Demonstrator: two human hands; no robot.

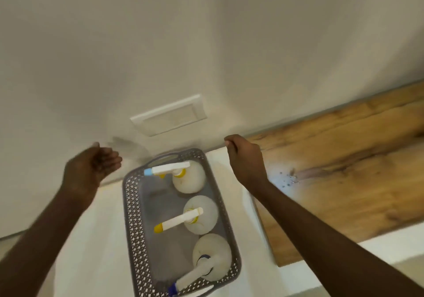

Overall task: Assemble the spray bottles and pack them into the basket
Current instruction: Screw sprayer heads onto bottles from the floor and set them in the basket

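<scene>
A grey perforated basket (133, 205) stands on a white surface, seen from above. Three white spray bottles stand upright in a row inside it. The far bottle (189, 178) has a light-blue nozzle tip, the middle bottle (202, 215) a yellow tip, and the near bottle (212, 255) a dark-blue tip. All three sprayer heads point left. My left hand (91, 170) hovers left of the basket, palm up, fingers loosely apart, holding nothing. My right hand (244, 157) is right of the basket's far end, fingers curled closed with nothing visible in them.
A white wall with a white rectangular cover plate (169, 115) rises directly behind the basket. A wooden board (344, 159) lies to the right, with small shiny specks (290, 179) on it. The white surface (96, 239) extends left of the basket.
</scene>
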